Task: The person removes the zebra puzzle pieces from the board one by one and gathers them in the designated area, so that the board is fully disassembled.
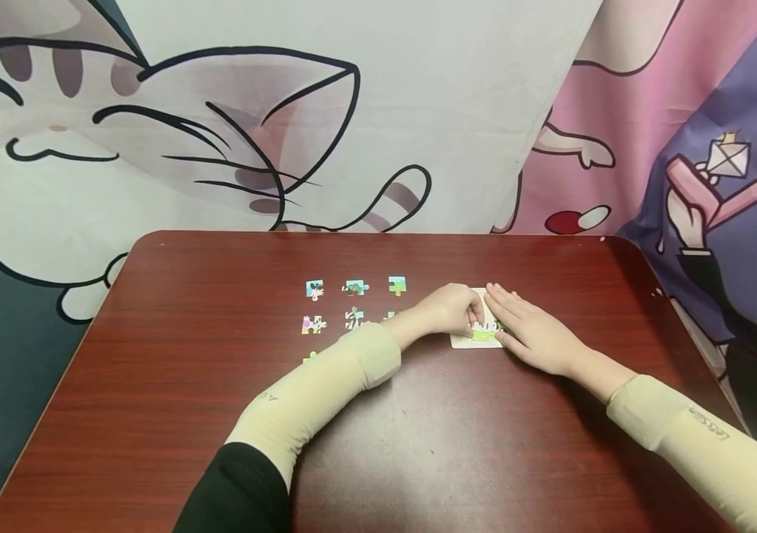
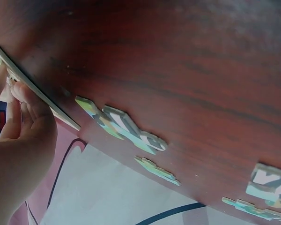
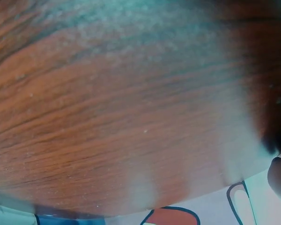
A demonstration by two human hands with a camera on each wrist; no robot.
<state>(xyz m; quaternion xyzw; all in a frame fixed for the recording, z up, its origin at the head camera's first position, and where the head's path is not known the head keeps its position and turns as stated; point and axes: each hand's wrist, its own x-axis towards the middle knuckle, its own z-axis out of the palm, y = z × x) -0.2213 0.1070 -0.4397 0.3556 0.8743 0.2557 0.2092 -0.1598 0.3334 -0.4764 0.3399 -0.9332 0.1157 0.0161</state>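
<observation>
A small pale puzzle board (image 1: 459, 342) with a green and white picture lies flat on the brown table. My left hand (image 1: 453, 309) is over its left part, fingers bent down. In the left wrist view, the thumb and fingers of the left hand (image 2: 25, 122) pinch a small whitish puzzle piece (image 2: 10, 81) at the board (image 2: 37, 91), mostly hidden by the fingers. My right hand (image 1: 538, 333) lies with fingers extended along the board's right side, touching it. Just a fingertip of the right hand (image 3: 278, 176) enters the right wrist view.
Several loose puzzle pieces lie in spaced rows left of the board, among them a top-left piece (image 1: 314, 289), a top-right piece (image 1: 397, 284) and a pink-and-white piece (image 1: 314, 324). My left sleeve (image 1: 325, 392) covers part of the lower rows. A cartoon-printed cloth (image 1: 458, 96) hangs behind the table (image 1: 152, 370).
</observation>
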